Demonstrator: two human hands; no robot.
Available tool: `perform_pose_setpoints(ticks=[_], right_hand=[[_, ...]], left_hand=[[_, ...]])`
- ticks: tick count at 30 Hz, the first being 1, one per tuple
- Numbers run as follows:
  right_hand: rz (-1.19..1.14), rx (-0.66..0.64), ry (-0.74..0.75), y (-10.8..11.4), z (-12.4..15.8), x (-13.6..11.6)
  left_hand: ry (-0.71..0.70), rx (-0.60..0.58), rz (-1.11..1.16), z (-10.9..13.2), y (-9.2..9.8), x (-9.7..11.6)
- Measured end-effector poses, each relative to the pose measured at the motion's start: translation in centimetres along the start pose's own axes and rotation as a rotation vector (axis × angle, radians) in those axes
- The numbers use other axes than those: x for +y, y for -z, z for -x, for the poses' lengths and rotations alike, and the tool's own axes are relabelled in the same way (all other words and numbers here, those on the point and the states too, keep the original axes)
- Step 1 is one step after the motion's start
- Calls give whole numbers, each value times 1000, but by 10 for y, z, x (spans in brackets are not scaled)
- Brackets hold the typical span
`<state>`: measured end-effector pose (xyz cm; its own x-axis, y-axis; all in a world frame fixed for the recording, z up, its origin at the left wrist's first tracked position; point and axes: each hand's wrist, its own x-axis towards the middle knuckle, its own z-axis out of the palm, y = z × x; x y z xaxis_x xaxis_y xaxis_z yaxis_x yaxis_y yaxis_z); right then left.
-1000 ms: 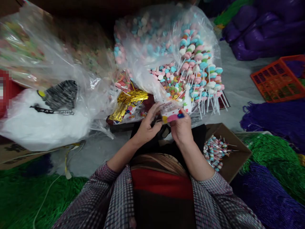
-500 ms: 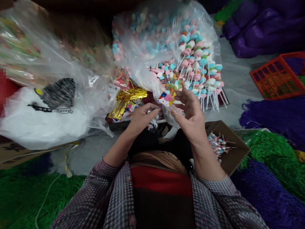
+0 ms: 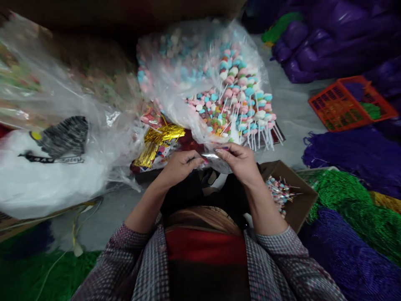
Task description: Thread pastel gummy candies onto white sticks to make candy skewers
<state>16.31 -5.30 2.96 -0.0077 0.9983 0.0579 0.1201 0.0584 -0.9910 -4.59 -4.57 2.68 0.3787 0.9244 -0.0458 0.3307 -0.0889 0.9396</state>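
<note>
My left hand point(image 3: 182, 166) is closed in a pinch, thumb against the fingers, at the near edge of the candy heap. Facing it, my right hand point(image 3: 239, 161) is pinched too. Between them stretches a small clear plastic bag point(image 3: 216, 158), shiny and partly hidden by the fingers. Just beyond my hands, small coloured candy pieces point(image 3: 211, 115) lie loose. Lollipop-like candy sticks point(image 3: 250, 98) in pink, blue and white are piled to their right. Gold tinsel point(image 3: 159, 140) rests over dotted packaging point(image 3: 163, 154) beside my left hand.
A large clear bag point(image 3: 188, 54) of candies spreads behind. On the left, a knitted grey glove point(image 3: 64, 136) lies on white plastic point(image 3: 56, 175). To the right are a cardboard box point(image 3: 302, 205) of wrapped sticks, an orange crate point(image 3: 332, 104) and green beads point(image 3: 338, 184).
My right hand has come down and its spread fingers have closed in. The dotted piece that stood up near it no longer shows. The view has shifted slightly to the right.
</note>
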Motion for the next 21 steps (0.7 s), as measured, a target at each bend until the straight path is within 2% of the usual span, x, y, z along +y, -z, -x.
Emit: perform_pose_setpoints(ticks=[3,6,10,15,18,21], right_hand=[[116,47,47,-1,5,1],[175,100,64,-3,9,9],[67,86,42,1,7,17],[11,123,-36,4,9,14],[37,147,-35,3,12,12],[-61,128,-31,2,9,12]], left_hand=[[0,6,-88,-1,0,2],[33,38,-47,-2,-2,0],[116,99,152,-5,-8,-6],[72,147,114,-8,-13,-5],[76,167,138,-9,-17,-3],[88,186,191,-12,-20,-5]])
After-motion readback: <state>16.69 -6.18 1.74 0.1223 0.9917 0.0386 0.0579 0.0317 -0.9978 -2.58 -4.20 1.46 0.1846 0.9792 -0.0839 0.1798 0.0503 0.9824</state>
